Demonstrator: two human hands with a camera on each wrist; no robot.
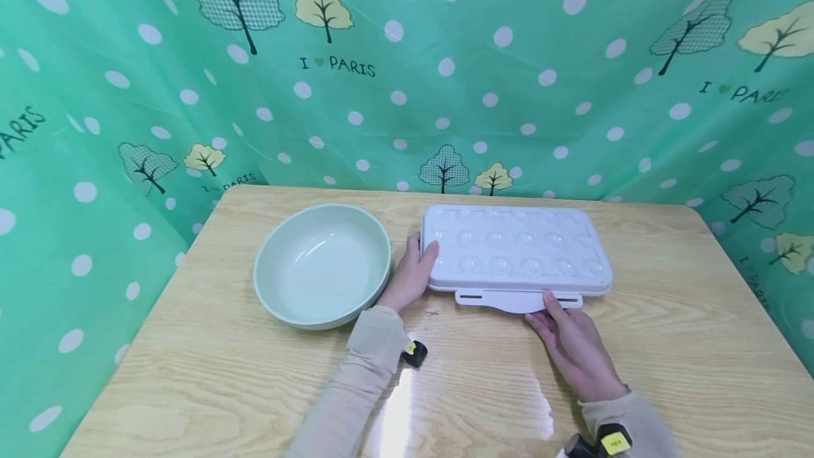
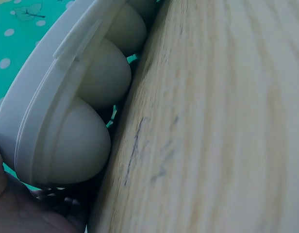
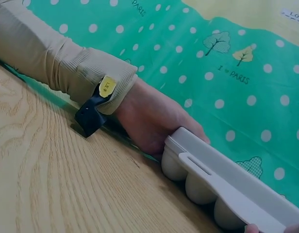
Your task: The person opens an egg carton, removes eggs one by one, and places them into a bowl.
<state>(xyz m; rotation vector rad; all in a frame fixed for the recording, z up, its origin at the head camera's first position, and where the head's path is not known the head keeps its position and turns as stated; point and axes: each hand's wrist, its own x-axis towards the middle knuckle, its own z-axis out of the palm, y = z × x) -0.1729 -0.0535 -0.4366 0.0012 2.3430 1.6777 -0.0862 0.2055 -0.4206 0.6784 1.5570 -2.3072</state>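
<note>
A white plastic egg box (image 1: 516, 249) with a dimpled lid lies closed on the table, right of the middle. My left hand (image 1: 412, 276) grips its left end, thumb on top of the edge. At the front, my right hand (image 1: 575, 348) pinches the latch flap (image 1: 516, 301) between thumb and fingers. The rounded egg cups (image 2: 84, 145) under the lid appear close up in the left wrist view. In the right wrist view, the slotted flap (image 3: 198, 165) hangs outward along the box's side, and only the right fingertips (image 3: 252, 228) show at the bottom edge.
A pale green round bowl (image 1: 318, 271) stands left of the egg box, close beside the left forearm. Beneath everything is a wooden table (image 1: 210, 373). A green dotted curtain (image 1: 407, 76) hangs behind and along both sides.
</note>
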